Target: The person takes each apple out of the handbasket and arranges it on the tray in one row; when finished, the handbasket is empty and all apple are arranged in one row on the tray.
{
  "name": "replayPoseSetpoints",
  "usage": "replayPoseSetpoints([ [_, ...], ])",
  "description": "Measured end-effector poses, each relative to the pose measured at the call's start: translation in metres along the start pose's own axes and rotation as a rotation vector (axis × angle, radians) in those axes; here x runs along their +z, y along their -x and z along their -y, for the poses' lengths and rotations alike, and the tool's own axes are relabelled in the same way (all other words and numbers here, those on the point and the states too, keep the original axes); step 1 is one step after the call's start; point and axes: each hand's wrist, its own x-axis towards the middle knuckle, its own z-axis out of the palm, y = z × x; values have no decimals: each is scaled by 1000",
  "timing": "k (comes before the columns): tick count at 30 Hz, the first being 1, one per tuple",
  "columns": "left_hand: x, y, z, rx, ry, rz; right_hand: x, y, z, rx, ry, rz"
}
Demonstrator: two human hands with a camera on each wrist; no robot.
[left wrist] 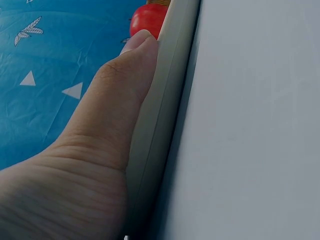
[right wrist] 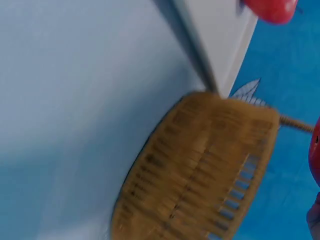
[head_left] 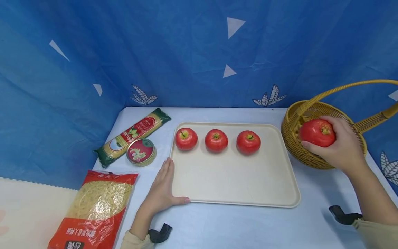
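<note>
In the head view my right hand [head_left: 345, 147] grips a red apple [head_left: 315, 133] over the brown woven basket [head_left: 296, 145]. The right wrist view shows only a sliver of this apple [right wrist: 315, 155] at its right border, with the basket [right wrist: 195, 170] filling the lower middle. My left hand [head_left: 161, 190] rests against the cream tray [head_left: 233, 176] at its front left corner, fingers straight along the left side and thumb on the front rim. Three red apples [head_left: 216, 140] stand in a row in the tray's back half. From the left wrist, the thumb [left wrist: 107, 105] lies along the tray's wall.
Left of the tray lie a long green-ended packet [head_left: 132, 136], a round tin [head_left: 141, 152] touching it, and a red bag of pasta [head_left: 96, 207]. The basket's tall handle [head_left: 351, 85] arches beside the right hand. A blue patterned cloth [head_left: 192, 52] hangs behind the table.
</note>
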Motion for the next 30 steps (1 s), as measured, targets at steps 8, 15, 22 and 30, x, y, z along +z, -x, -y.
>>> replayPoseSetpoints([
  [8, 1, -1, 1, -9, 6, 9, 16, 14, 23, -100, -25, 86],
  [15, 0, 0, 0, -14, 5, 13, 33, 27, 35, -155, 23, 186],
  [22, 0, 0, 0, -21, 8, 20, 46, 35, 41, -132, 54, 280],
  [30, -1, 0, -1, -20, 4, 19, 60, 39, 40, -131, 75, 333],
])
